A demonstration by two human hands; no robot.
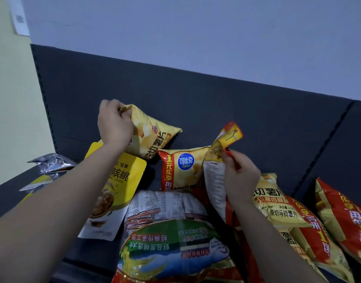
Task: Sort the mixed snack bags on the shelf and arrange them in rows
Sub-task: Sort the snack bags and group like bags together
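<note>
Shelf [83,252]; yellow bag [153,133] in left hand [114,123], red-topped bag [214,177] in right hand [241,176]

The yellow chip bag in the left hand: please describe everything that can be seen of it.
The yellow chip bag is a puffed, glossy film pack printed with pale potato chips, dark Chinese characters and a small round logo. The left hand grips its crumpled top corner. It is tilted, far corner toward the dark back panel, lower part above the walnut pouch. The right hand pinches a different, red-trimmed bag.
</note>
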